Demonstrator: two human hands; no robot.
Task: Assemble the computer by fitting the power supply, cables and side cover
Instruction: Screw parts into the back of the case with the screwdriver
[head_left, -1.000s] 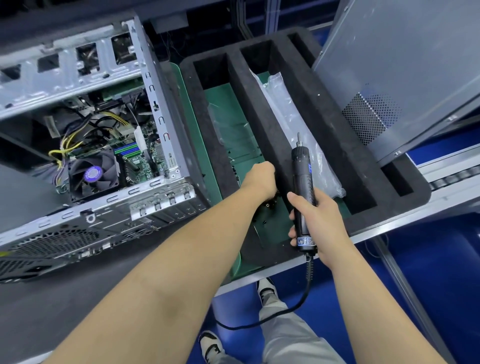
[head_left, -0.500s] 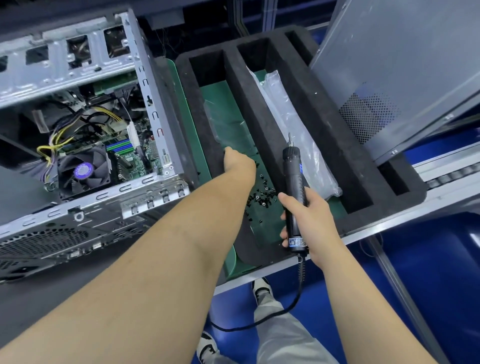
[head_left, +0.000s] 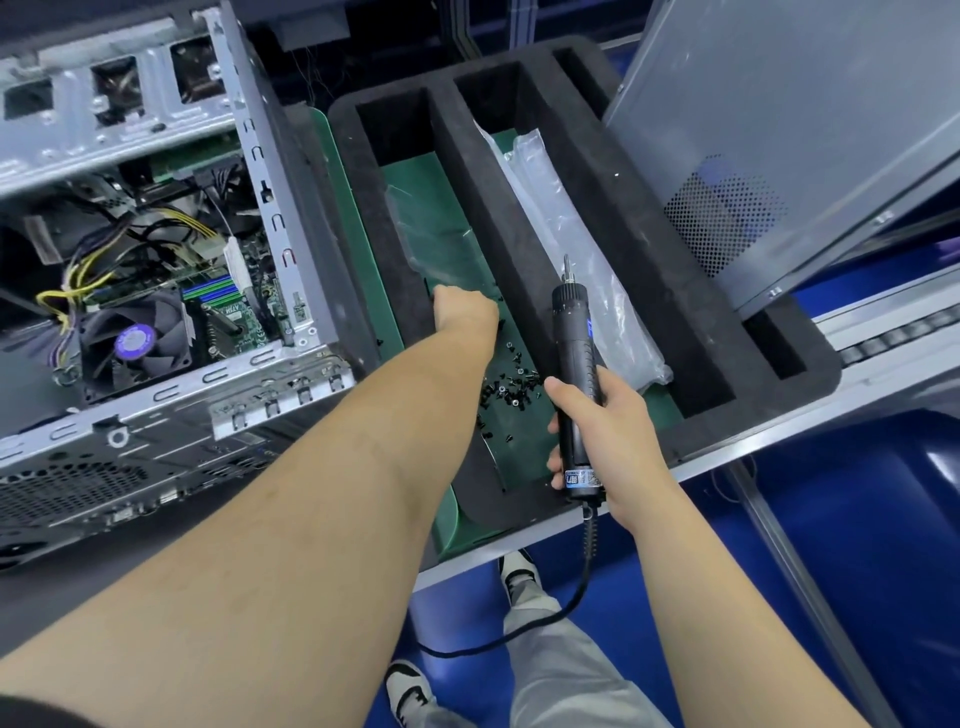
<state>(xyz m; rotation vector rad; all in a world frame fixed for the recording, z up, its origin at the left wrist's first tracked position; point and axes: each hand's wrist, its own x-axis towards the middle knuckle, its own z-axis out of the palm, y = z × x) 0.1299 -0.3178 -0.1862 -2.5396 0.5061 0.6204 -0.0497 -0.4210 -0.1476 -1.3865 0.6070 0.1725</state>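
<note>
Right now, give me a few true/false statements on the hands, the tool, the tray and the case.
1. The right hand grips the electric screwdriver with its bit pointing up. True.
2. The left hand reaches inside the computer case. False: it is in a slot of the black foam tray, on the green mat beyond the loose screws.
3. The side cover is already fitted on the case. False: it leans at the tray's far right, and the case is open.
4. A clear plastic bag lies in the tray slot beside the screws' slot. True.
5. The screwdriver is cordless. False: a black cord hangs from its base.
</note>
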